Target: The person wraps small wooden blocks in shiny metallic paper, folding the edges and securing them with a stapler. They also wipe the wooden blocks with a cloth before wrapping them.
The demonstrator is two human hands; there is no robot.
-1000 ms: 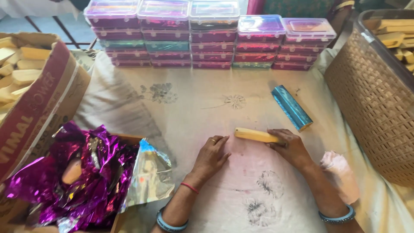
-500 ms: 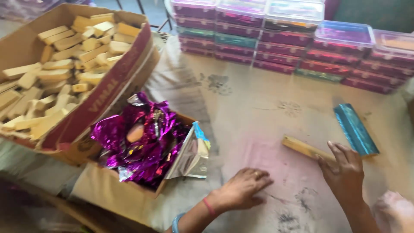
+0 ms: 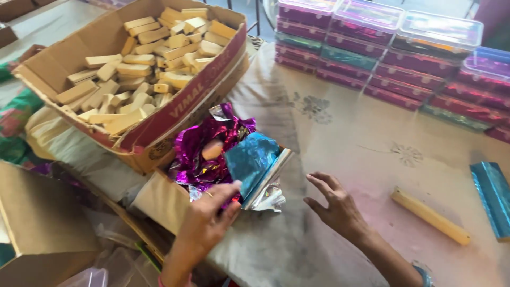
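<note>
Head view: the left hand (image 3: pixel 204 226) is pinching the lower edge of a blue foil sheet (image 3: pixel 251 162), thumb on top, fingers curled beneath. The sheet is standing tilted over a small box of purple foil (image 3: pixel 204 146), its silver underside showing at the right edge. The right hand (image 3: pixel 337 204) is hovering just right of the sheet with fingers spread wide, holding nothing and touching nothing that can be seen. A tan stick (image 3: pixel 430 216) is lying on the cloth (image 3: pixel 361 138), well apart from the right hand. A blue-wrapped stick (image 3: pixel 491 191) is lying near it at the right edge. A carton (image 3: pixel 175 114) of bare sticks is sitting at upper left. Stacked lidded boxes (image 3: pixel 382 48) are lining the far side.
</note>
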